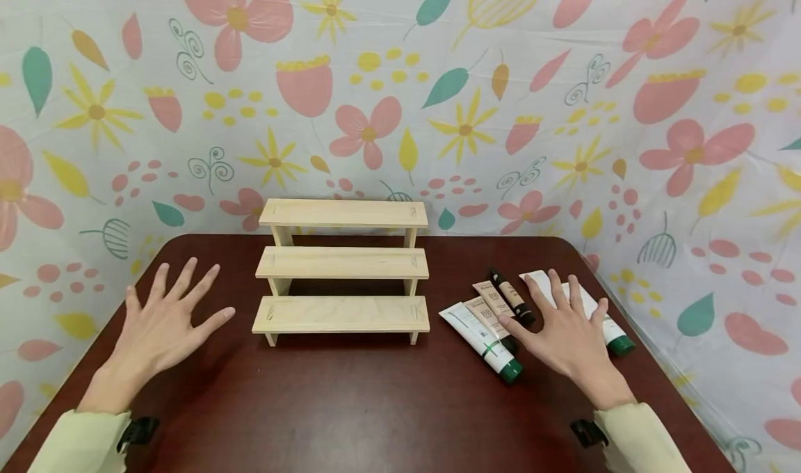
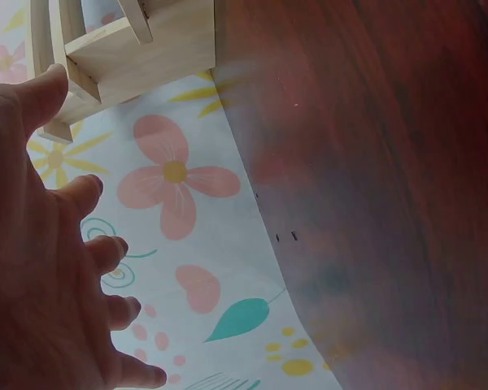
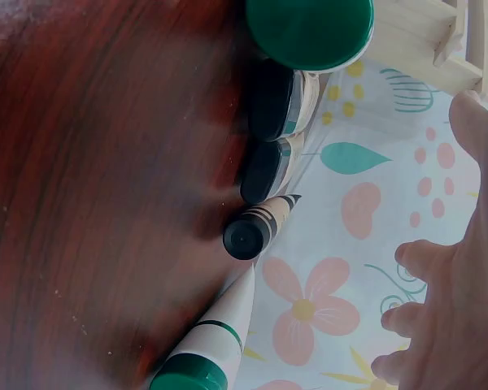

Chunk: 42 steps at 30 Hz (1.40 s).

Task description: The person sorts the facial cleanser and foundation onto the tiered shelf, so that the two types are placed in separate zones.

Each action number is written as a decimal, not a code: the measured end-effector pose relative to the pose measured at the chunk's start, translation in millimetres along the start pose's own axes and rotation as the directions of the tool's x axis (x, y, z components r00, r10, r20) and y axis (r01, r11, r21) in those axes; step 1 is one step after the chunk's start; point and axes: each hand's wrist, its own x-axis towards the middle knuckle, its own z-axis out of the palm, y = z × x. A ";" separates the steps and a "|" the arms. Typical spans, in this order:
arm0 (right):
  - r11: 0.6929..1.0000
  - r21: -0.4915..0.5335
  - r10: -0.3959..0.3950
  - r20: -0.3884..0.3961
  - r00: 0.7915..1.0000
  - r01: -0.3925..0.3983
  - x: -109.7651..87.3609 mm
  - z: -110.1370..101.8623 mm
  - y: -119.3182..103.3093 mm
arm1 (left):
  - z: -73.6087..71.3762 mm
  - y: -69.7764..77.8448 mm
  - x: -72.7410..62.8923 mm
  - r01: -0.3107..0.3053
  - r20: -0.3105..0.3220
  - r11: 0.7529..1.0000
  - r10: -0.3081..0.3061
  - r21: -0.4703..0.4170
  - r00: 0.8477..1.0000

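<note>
My left hand (image 1: pixel 164 325) is held with fingers spread, to the left of a three-step wooden display stand (image 1: pixel 341 314); it holds nothing. On the other side, my right hand (image 1: pixel 568 335) is spread as well, overlapping a group of cosmetic tubes in the head view. Nearest the stand lies a white tube (image 1: pixel 473 333) with a green cap. Beside it are two beige BB cream tubes (image 1: pixel 494 299) with black caps and a slim beige-and-black tube (image 1: pixel 514 298). More white tube packaging with a green cap (image 1: pixel 620 345) shows past my right fingers, partly hidden by them.
A dark reddish-brown table (image 1: pixel 338 403) with rounded far corners carries everything. Floral-print cloth (image 1: pixel 369 55) hangs behind the table and along both sides. The stand is near the table's back edge, with the tubes to its right.
</note>
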 end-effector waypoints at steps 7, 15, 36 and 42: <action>1.000 0.010 0.004 0.012 1.000 -0.004 -7.7 0.5 -1.2 | 0.8 3.3 -2.5 -0.004 -0.008 1.000 0.004 -0.014 1.000; 0.999 0.049 0.019 0.030 0.999 -0.021 -17.9 -2.0 -4.8 | -0.4 8.4 -3.6 -0.017 -0.011 0.998 0.017 -0.060 1.000; 0.972 0.233 -0.024 0.128 0.992 -0.007 -24.1 -4.0 -12.7 | 7.3 27.2 8.0 -0.032 0.012 0.966 0.036 -0.256 0.999; 0.962 0.273 -0.062 0.159 0.985 0.017 -21.0 -2.9 -15.2 | 9.7 32.8 10.4 -0.006 0.047 0.938 0.024 -0.347 0.999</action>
